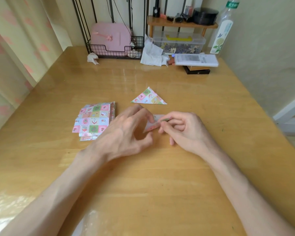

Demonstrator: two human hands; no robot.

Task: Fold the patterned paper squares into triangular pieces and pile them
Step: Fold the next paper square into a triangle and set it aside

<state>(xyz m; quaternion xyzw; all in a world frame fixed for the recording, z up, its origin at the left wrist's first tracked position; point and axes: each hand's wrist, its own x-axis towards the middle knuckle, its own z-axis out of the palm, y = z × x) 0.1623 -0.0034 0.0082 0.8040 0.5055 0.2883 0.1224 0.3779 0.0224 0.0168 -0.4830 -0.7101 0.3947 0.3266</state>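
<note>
Both hands work at the middle of the surface (143, 184). One paper (152, 124), partly folded, is held between them, low over the surface; whether it touches cannot be told. Its pale reverse faces up, with a strip of pattern showing along the near edge. Left hand (124, 130): grip grasping the paper's left part, fingers curled over the top, thumb below. Right hand (186, 132): grip grasping the paper's right edge, pinched between thumb and forefinger, the other fingers curled toward the palm. Most of the paper is hidden by the fingers. A stack (92, 120) of unfolded patterned squares lies flat to the left of the left hand, near but apart, its sheets slightly fanned. One finished triangle (149, 97) lies flat just beyond the hands, pattern up, alone and apart from the stack. Along the far edge: a wire basket (116, 50) holding a pink case (109, 36), a crumpled tissue (92, 58) beside the basket, a clear tub (179, 42) under a small wooden shelf (180, 24), and a tall bottle (223, 31) at the far right.
</note>
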